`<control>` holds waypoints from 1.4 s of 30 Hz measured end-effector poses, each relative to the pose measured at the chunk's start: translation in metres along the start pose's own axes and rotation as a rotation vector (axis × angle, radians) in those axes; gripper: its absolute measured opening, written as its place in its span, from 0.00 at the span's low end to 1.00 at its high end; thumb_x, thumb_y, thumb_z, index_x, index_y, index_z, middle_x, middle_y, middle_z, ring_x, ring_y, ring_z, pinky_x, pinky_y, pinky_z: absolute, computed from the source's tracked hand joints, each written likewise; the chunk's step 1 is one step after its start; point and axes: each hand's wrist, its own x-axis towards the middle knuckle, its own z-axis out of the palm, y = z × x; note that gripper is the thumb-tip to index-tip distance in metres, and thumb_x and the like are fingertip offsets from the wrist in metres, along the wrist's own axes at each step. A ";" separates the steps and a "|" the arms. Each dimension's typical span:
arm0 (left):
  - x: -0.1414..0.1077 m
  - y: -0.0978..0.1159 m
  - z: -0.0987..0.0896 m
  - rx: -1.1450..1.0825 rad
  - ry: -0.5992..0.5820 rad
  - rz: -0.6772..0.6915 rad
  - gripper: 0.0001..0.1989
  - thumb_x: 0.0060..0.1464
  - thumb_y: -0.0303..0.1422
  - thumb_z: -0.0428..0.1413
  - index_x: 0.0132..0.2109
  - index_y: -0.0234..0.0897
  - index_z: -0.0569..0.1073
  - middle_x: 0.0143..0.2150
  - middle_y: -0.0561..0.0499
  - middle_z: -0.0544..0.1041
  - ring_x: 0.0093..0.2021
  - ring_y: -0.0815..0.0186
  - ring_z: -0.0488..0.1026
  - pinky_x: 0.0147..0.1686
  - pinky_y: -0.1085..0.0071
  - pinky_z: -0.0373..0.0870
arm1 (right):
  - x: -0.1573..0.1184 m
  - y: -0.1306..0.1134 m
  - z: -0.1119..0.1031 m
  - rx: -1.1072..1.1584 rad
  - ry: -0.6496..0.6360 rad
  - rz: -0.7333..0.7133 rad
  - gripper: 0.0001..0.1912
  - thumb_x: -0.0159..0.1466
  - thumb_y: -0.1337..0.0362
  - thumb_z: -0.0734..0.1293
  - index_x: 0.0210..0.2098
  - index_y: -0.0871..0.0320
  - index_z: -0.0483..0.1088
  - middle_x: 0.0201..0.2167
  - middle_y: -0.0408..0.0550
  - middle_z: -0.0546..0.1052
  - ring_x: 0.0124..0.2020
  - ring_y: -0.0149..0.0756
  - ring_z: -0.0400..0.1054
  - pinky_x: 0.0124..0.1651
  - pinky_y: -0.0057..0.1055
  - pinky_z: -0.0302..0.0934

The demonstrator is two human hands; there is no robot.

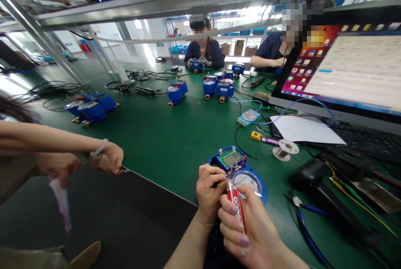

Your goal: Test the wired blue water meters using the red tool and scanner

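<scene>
An open blue water meter with a green circuit board, a small display and a round dial sits at the near edge of the green table. My left hand grips its left side by the coloured wires. My right hand holds a red cylindrical battery upright, its top end touching the wires at the meter.
A co-worker's hands at the left hold a small plastic bag. More blue meters and cables lie across the table. Two seated people work at the far side. A monitor, keyboard, paper sheet, solder spool and tools fill the right.
</scene>
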 end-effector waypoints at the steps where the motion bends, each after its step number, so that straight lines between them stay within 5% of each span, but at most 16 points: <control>1: 0.000 0.000 0.000 -0.003 0.000 0.001 0.04 0.54 0.32 0.60 0.32 0.41 0.72 0.33 0.56 0.75 0.36 0.69 0.69 0.45 0.67 0.65 | 0.000 0.000 0.001 -0.003 0.002 0.000 0.35 0.64 0.47 0.42 0.11 0.59 0.57 0.07 0.38 0.48 0.05 0.21 0.39 0.07 0.18 0.36; 28: 0.001 -0.002 0.000 -0.010 0.006 0.062 0.04 0.55 0.33 0.59 0.33 0.39 0.72 0.33 0.56 0.74 0.37 0.70 0.68 0.44 0.70 0.65 | 0.001 0.003 0.004 0.079 0.018 -0.077 0.32 0.64 0.49 0.44 0.10 0.58 0.55 0.06 0.38 0.48 0.06 0.22 0.38 0.06 0.19 0.37; 37: 0.001 -0.005 0.000 -0.003 0.008 0.060 0.05 0.55 0.33 0.60 0.33 0.39 0.72 0.33 0.56 0.73 0.37 0.71 0.68 0.44 0.71 0.64 | 0.007 0.007 -0.005 0.207 -0.134 -0.121 0.25 0.57 0.49 0.53 0.12 0.58 0.56 0.07 0.37 0.50 0.07 0.21 0.38 0.07 0.19 0.39; 42: -0.001 -0.007 0.001 -0.004 0.006 0.063 0.04 0.55 0.32 0.60 0.34 0.39 0.72 0.33 0.56 0.73 0.37 0.70 0.68 0.45 0.70 0.64 | 0.005 0.005 0.000 0.188 -0.057 -0.115 0.31 0.62 0.48 0.47 0.11 0.59 0.55 0.07 0.37 0.48 0.06 0.21 0.37 0.07 0.18 0.36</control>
